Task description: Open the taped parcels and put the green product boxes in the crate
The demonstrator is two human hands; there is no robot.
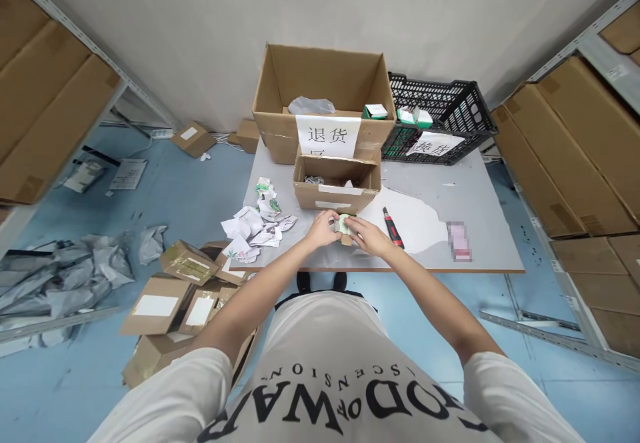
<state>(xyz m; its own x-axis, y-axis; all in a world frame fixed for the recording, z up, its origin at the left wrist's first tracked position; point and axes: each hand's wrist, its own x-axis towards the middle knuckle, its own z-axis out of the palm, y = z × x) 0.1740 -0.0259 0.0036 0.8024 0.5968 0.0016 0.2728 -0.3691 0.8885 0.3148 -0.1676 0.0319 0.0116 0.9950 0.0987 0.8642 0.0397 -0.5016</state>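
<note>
At the table's front edge my left hand (323, 229) and my right hand (369, 235) meet around a small pale-green item (343, 223) with a brown flap-like piece below it. Its exact kind is too small to make out. The left fingers are closed on its left side, and the right fingers are bent onto its right side. Directly behind them stands a small open cardboard box (336, 197) with scraps inside. A red and black utility knife (393, 228) lies right of my right hand on a white sheet (420, 223). Crumpled papers (257, 226) are piled to the left.
A large labelled carton (277, 139) and a black plastic crate (473, 113), both holding small green-and-white boxes, stand at the back of the table (480, 209). A pink item (459, 241) lies right. Cartons (157, 304) and grey bags (75, 269) cover the floor left; loaded shelves flank both sides.
</note>
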